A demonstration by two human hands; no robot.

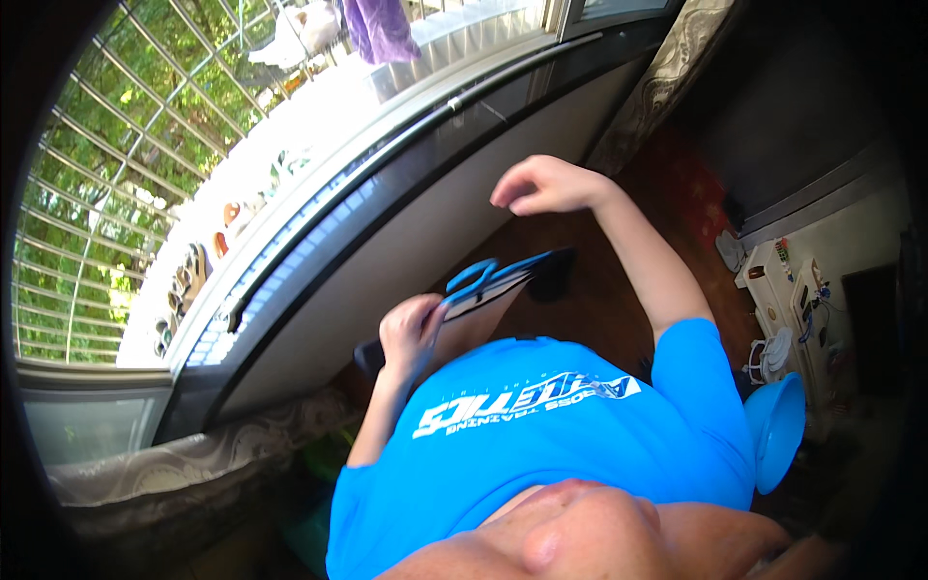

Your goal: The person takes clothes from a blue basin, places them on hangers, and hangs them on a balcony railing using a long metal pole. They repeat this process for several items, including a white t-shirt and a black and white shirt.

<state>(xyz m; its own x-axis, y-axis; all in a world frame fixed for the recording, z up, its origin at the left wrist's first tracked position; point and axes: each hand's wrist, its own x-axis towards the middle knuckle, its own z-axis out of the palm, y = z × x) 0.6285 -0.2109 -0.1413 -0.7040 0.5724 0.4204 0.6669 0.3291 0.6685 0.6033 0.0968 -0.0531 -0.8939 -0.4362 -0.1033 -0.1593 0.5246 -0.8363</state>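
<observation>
My left hand (412,330) grips one end of a blue plastic clothes hanger (475,279), in front of my blue T-shirt (565,428). Along the hanger and below it are a brown piece (482,319) and a black piece (551,279), probably cloth; shadow and blur hide their exact shape. Raised beyond the hanger, my right hand (547,185) has its fingers loosely bent, with a gap to the thumb and nothing visible in it.
Ahead runs a low wall (406,239) under a dark window ledge (435,152). Shoes (190,279) stand outside on the bright sill, before a metal window grille (130,145). A purple cloth (380,29) hangs there. Curtains (652,80) flank the window; a blue basin (779,435) is at right.
</observation>
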